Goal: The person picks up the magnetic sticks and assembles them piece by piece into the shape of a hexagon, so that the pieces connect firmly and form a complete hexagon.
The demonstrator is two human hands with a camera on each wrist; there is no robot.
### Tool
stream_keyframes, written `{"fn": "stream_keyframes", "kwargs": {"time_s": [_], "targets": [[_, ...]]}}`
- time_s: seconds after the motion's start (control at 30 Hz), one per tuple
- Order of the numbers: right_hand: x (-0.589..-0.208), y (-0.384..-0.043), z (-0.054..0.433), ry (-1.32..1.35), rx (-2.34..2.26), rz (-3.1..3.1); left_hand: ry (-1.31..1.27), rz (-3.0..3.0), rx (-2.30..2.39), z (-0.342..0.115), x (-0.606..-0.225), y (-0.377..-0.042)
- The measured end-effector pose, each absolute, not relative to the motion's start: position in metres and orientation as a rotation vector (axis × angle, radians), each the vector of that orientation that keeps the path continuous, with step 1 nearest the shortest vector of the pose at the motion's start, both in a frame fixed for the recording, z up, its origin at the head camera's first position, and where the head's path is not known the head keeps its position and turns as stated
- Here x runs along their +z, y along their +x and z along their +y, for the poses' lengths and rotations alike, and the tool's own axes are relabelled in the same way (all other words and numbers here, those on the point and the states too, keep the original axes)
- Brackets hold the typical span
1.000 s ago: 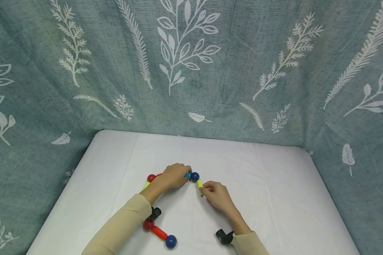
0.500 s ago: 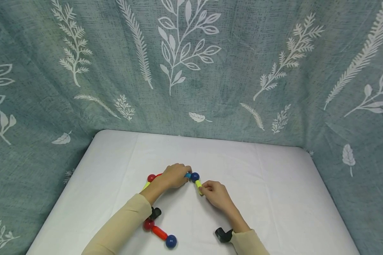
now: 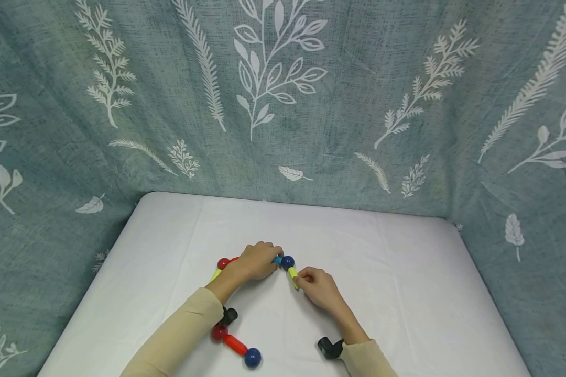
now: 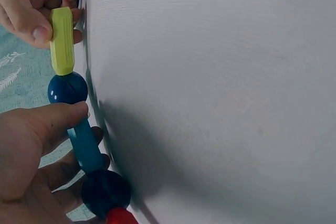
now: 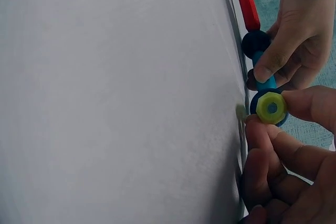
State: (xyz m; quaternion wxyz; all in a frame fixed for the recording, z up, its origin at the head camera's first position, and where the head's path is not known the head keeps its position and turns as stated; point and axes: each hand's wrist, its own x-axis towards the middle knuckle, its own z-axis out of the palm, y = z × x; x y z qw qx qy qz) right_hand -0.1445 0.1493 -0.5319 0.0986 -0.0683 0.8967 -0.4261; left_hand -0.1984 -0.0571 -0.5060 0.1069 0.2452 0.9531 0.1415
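Note:
My left hand (image 3: 258,260) grips a light-blue rod (image 4: 85,145) between thumb and fingers. Dark blue balls sit at both ends of that rod, and the outer blue ball (image 3: 287,262) touches a yellow rod (image 4: 63,40). Thumb and fingertips of my right hand (image 3: 318,287) pinch this yellow rod, whose bare end faces the camera in the right wrist view. Beyond the inner blue ball (image 5: 255,44), the chain runs on through a red rod (image 5: 249,11) to a red ball (image 3: 224,263). Another yellow rod (image 3: 216,274) leads from there under my left forearm, partly hidden.
Nearer the front, a red ball (image 3: 219,333), a red rod (image 3: 236,344) and a blue ball (image 3: 252,357) lie joined on the white table (image 3: 420,293). My left sleeve covers what lies behind them. A patterned green cloth (image 3: 330,157) hangs around the table.
The yellow rod in my right hand has tilted slightly, its upper end shifting left under the blue ball. My left hand stays in place.

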Motion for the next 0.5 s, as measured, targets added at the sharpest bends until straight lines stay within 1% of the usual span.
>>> {"fn": "stream_keyframes", "kwargs": {"time_s": [0.3, 0.5], "targets": [[-0.533, -0.145, 0.149, -0.188, -1.281, 2.632, 0.752, 2.836, 0.409, -0.063, -0.507, -0.194], [-0.532, -0.146, 0.149, -0.179, -1.276, 2.638, 0.808, 2.917, 0.403, -0.077, -0.494, -0.177]]}}
